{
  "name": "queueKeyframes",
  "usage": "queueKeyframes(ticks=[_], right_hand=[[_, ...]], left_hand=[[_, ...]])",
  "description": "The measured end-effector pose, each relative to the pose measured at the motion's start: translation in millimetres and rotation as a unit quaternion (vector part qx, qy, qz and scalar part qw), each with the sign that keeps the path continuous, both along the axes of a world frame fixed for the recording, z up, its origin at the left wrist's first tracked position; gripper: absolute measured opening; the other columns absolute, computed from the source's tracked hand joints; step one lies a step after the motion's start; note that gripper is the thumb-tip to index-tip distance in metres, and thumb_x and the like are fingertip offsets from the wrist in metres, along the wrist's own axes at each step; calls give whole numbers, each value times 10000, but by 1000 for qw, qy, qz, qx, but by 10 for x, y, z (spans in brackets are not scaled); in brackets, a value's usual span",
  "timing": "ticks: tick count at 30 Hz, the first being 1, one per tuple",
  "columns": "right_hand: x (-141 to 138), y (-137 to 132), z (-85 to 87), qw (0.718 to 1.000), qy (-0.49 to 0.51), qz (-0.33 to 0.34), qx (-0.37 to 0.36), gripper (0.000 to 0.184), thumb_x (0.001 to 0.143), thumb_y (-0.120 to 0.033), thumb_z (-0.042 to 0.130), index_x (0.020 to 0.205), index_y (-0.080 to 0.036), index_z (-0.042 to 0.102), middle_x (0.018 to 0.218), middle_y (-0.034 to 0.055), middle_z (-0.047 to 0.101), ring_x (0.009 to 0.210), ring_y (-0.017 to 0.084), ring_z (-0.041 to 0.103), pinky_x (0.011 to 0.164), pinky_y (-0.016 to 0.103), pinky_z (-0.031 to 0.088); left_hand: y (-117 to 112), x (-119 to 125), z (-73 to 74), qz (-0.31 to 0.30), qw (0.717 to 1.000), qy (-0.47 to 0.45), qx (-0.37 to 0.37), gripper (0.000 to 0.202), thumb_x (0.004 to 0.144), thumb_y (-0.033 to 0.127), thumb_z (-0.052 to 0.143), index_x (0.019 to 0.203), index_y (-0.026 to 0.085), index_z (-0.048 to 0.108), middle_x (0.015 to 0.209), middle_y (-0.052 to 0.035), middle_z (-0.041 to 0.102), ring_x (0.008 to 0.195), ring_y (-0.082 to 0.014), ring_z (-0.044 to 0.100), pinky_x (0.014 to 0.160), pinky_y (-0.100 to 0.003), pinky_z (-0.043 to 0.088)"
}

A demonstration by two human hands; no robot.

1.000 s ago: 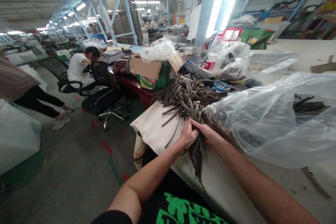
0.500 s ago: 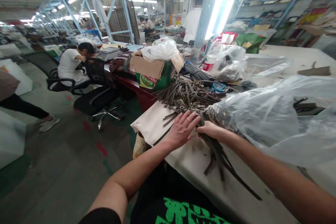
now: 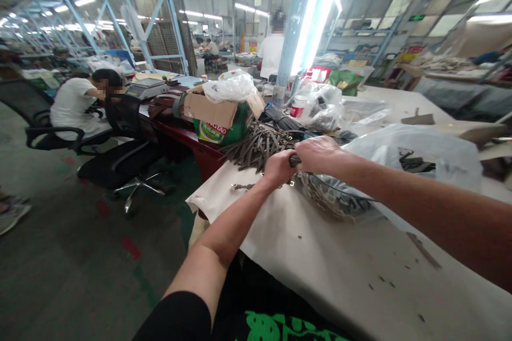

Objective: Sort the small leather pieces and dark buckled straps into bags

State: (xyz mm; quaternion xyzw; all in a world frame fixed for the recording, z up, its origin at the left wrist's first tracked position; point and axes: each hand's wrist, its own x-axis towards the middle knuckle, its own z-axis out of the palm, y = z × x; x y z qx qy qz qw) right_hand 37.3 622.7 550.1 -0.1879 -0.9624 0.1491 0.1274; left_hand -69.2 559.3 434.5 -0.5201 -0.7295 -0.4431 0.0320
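My left hand (image 3: 280,167) is closed around a bunch of narrow grey-brown straps (image 3: 295,160), of which only a short piece shows between my hands. My right hand (image 3: 320,155) is closed beside it, at the right end of the same bunch; its fingers are mostly turned away from view. Just behind lies a pile of similar straps (image 3: 256,146) with small metal buckles. One short loose strap (image 3: 243,186) lies on the pale table covering near my left wrist. To the right, a clear plastic bag (image 3: 376,144) has more dark straps inside, partly under my right forearm.
A green carton (image 3: 228,123) with a plastic bag on top stands behind the pile. A red-and-white tub (image 3: 297,106) is further back. Dark scraps dot the pale tabletop (image 3: 340,272). An office chair (image 3: 124,144) and a seated person (image 3: 76,106) are at left.
My left hand, flat with fingers spread before, has closed on the straps. My right hand has risen, and the strap ends no longer hang toward the front edge. The view has turned right.
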Motion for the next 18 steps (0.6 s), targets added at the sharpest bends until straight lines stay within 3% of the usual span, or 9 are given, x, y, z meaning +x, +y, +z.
queueKeyframes(ticks=[2, 3, 5, 6, 9, 11, 14, 18], right_hand=[[127, -163, 163, 984, 53, 101, 134, 111, 695, -52, 695, 718, -129, 620, 929, 107, 684, 1073, 294, 612, 1037, 434, 373], [220, -247, 188, 961, 88, 159, 208, 51, 779, -96, 658, 802, -140, 650, 976, 105, 690, 1038, 264, 623, 1008, 402, 397], [424, -370, 101, 912, 163, 232, 295, 147, 923, -200, 541, 850, -166, 663, 934, 84, 696, 912, 215, 645, 887, 346, 454], [512, -392, -3, 907, 192, 232, 295, 214, 959, -245, 498, 834, -176, 657, 887, 71, 693, 849, 200, 649, 820, 328, 469], [600, -268, -395, 947, 214, 138, 194, 246, 954, -371, 525, 994, -174, 666, 998, 92, 706, 906, 228, 676, 801, 348, 512], [491, -83, -555, 974, 200, 57, 90, 483, 869, -451, 626, 1242, -144, 602, 1231, 159, 658, 1091, 297, 655, 890, 414, 532], [198, 147, -505, 978, 203, 31, -46, 814, 735, -479, 736, 1429, -155, 460, 1386, 184, 571, 1204, 329, 608, 974, 469, 519], [-147, 200, -295, 959, 259, 40, -107, 760, 657, -445, 792, 1337, -209, 552, 1190, 107, 691, 1101, 304, 653, 966, 441, 520]], left_hand=[[22, -60, 59, 42, 996, -69, 25, 293, 740, 251, 718, 1027, 189, 727, 956, -52, 726, 868, -200, 631, 809, -258, 448], [22, -99, 80, 56, 992, -108, 40, 259, 736, 251, 717, 985, 182, 727, 893, -36, 717, 811, -179, 618, 770, -248, 442], [7, -183, 97, 70, 981, -169, 65, 208, 738, 242, 702, 930, 165, 717, 813, -15, 692, 730, -145, 590, 700, -232, 428], [-1, -223, 98, 73, 975, -195, 81, 189, 735, 237, 696, 907, 159, 707, 785, -5, 678, 703, -131, 578, 673, -225, 422], [-6, -303, 109, 53, 952, -264, 148, 186, 697, 239, 713, 855, 150, 672, 720, 25, 629, 652, -104, 547, 637, -212, 416], [13, -302, 164, 24, 937, -296, 185, 212, 661, 244, 738, 833, 149, 658, 699, 36, 610, 638, -96, 533, 630, -210, 419], [43, -221, 322, 3, 939, -286, 190, 248, 649, 255, 759, 852, 147, 665, 710, 34, 629, 634, -97, 536, 625, -211, 425], [2, -83, 460, -26, 965, -190, 177, 304, 713, 293, 756, 972, 150, 683, 835, -4, 698, 769, -143, 607, 723, -234, 470]])
